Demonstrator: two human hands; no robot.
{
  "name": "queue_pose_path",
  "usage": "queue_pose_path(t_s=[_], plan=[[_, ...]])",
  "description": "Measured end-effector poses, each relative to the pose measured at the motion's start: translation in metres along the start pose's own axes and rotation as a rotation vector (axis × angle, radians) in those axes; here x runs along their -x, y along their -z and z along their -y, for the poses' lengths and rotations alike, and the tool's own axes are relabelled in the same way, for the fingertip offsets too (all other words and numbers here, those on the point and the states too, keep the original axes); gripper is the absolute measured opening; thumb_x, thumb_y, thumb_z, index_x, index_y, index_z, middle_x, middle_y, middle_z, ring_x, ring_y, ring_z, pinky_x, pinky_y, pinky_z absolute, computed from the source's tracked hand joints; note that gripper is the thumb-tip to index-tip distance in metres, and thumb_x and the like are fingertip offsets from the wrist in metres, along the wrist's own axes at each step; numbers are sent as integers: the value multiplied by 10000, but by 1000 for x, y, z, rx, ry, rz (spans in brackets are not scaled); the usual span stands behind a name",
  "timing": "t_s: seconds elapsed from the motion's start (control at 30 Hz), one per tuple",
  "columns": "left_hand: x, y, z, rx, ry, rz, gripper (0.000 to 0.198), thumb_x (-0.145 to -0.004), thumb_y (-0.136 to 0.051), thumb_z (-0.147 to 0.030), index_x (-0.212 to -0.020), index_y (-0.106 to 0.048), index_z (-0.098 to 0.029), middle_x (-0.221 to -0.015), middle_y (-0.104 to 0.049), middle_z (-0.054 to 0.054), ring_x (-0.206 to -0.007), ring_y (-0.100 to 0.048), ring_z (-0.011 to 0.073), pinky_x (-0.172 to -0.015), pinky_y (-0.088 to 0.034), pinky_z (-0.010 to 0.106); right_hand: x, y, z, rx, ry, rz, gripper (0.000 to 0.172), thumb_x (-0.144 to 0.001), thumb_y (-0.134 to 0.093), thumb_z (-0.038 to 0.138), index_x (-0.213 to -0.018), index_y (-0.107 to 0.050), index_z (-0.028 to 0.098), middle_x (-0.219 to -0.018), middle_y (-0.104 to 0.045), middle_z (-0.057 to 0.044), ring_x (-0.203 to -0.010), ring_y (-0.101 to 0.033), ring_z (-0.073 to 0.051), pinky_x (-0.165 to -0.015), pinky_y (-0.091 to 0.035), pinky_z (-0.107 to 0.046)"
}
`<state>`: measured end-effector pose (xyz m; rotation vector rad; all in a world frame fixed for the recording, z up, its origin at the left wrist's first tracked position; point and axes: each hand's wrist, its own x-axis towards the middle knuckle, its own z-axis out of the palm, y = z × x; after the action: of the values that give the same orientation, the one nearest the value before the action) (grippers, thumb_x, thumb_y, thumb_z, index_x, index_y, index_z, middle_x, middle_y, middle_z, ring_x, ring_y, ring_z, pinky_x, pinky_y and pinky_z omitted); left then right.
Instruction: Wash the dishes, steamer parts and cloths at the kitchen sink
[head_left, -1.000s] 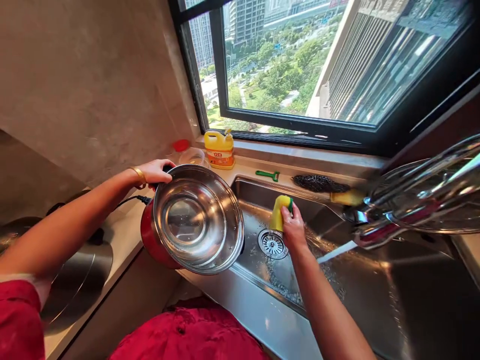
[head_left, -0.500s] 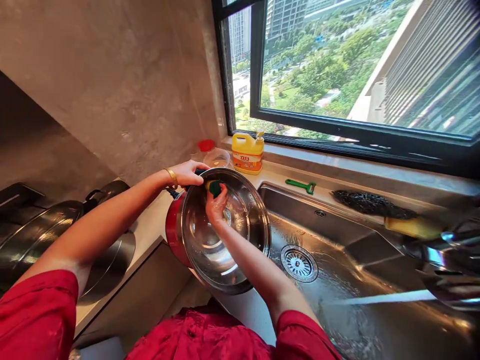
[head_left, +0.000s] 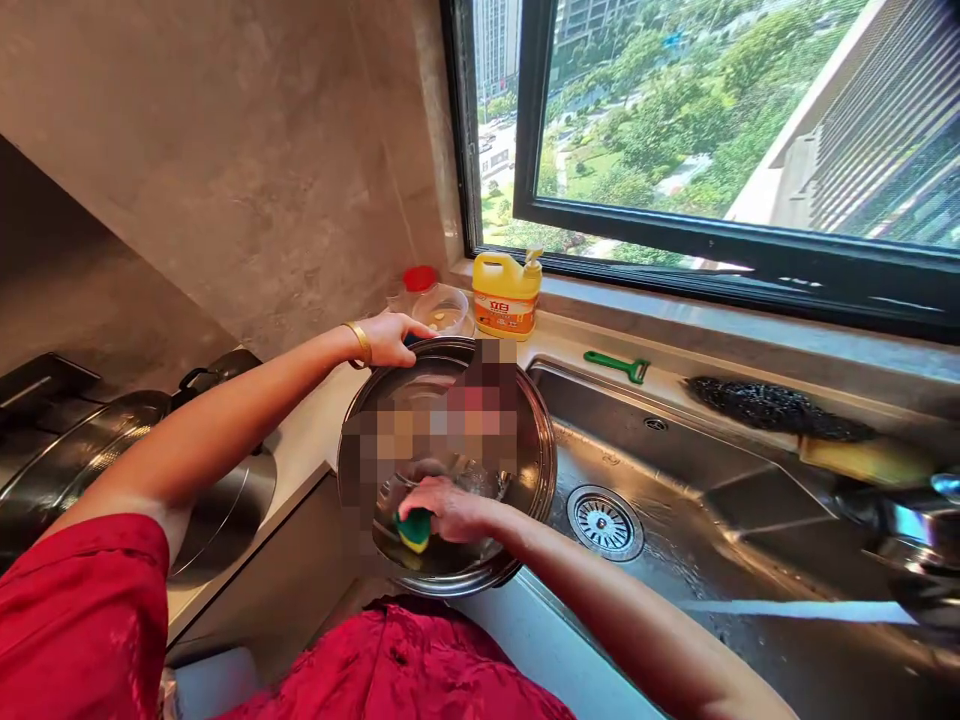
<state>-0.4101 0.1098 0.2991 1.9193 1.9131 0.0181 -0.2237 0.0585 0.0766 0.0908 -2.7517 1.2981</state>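
A wide steel pot is tilted so that its mouth faces me, at the left edge of the sink. My left hand grips it at the upper rim, around a dark handle that is mostly hidden. Inside the pot, near the lower wall, my right hand is closed on a green and yellow sponge. A blurred block pattern covers part of the pot's interior.
Water streams from the faucet into the steel sink with its round drain. Behind stand a yellow detergent jug, a plastic tub and a green peeler. Pans lie at left.
My right hand has moved the sponge from the upper part of the pot down to its lower wall. The pot has turned more toward me, its red outside now out of sight.
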Motion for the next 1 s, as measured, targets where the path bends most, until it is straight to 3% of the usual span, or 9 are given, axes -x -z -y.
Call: queue_pose_path(t_s=[0.07, 0.13, 0.23, 0.3, 0.43, 0.53, 0.63, 0.77, 1.0], plan=[[1, 1, 1, -2, 24, 23, 652, -594, -565, -163, -1236, -621, -260, -892, -694, -60, -781, -604, 131, -699, -463, 171, 11, 20, -4, 92, -43, -19, 397, -641, -508, 5, -930, -668, 226, -887, -674, -5, -870, -561, -189, -856, -407, -350], [1, 2, 2, 0, 56, 42, 655, -598, -560, -172, -1246, -612, -253, -849, -687, -67, -745, -595, 123, -668, -454, 163, 5, 48, -4, 158, -60, -217, 405, -690, -500, 31, -1021, -651, 211, -963, -668, -34, -917, -551, -202, -877, -400, -360], [-1, 2, -1, -18, 50, 31, 648, -595, -564, -183, -1237, -619, -245, -843, -685, -66, -737, -590, 121, -666, -446, 162, -29, 86, -2, 250, -67, -590, 438, -788, -466, 96, -1202, -571, 192, -1190, -596, -80, -1109, -470, -231, -978, -341, -402], [-3, 1, -5, -47, 26, 0, 632, -586, -573, -186, -1212, -639, -244, -865, -690, -59, -752, -593, 127, -683, -444, 166, -54, 93, -3, 291, -102, -675, 436, -817, -456, 126, -1236, -553, 197, -1243, -561, -86, -1174, -412, -243, -1002, -314, -423], [-4, 0, -2, -58, 21, -4, 641, -584, -566, -187, -1220, -635, -231, -866, -692, -52, -739, -596, 127, -678, -446, 171, -66, 57, -14, 354, -51, -468, 408, -792, -491, 108, -1166, -608, 221, -1225, -579, -75, -1146, -422, -244, -980, -300, -432], [-1, 1, 7, -29, 8, 48, 667, -608, -535, -195, -1272, -591, -224, -837, -682, -64, -708, -589, 114, -670, -452, 170, -34, 24, -27, 387, 68, -206, 343, -765, -545, 113, -1064, -653, 243, -1131, -627, -50, -1058, -472, -222, -930, -318, -395], [1, 3, 9, -39, 23, 74, 679, -625, -522, -207, -1302, -560, -236, -845, -678, -69, -703, -586, 107, -667, -456, 167, 9, 19, -34, 414, 38, 2, 343, -734, -541, 58, -984, -677, 250, -1002, -657, -29, -971, -505, -193, -865, -340, -345], [0, 5, -9, -137, 56, 68, 646, -630, -539, -223, -1274, -583, -262, -880, -678, -64, -723, -586, 106, -657, -454, 156, 34, 54, -22, 589, -72, -29, 292, -781, -540, 87, -980, -675, 253, -983, -658, -39, -962, -509, -203, -851, -333, -361], [2, 11, -49, -304, 158, 62, 624, -649, -563, -242, -1269, -584, -306, -843, -680, -60, -680, -591, 101, -651, -475, 155, 6, 131, -12, 983, -126, -316, 296, -915, -434, 171, -1147, -615, 204, -1171, -600, -100, -1092, -440, -238, -985, -245, -425]])
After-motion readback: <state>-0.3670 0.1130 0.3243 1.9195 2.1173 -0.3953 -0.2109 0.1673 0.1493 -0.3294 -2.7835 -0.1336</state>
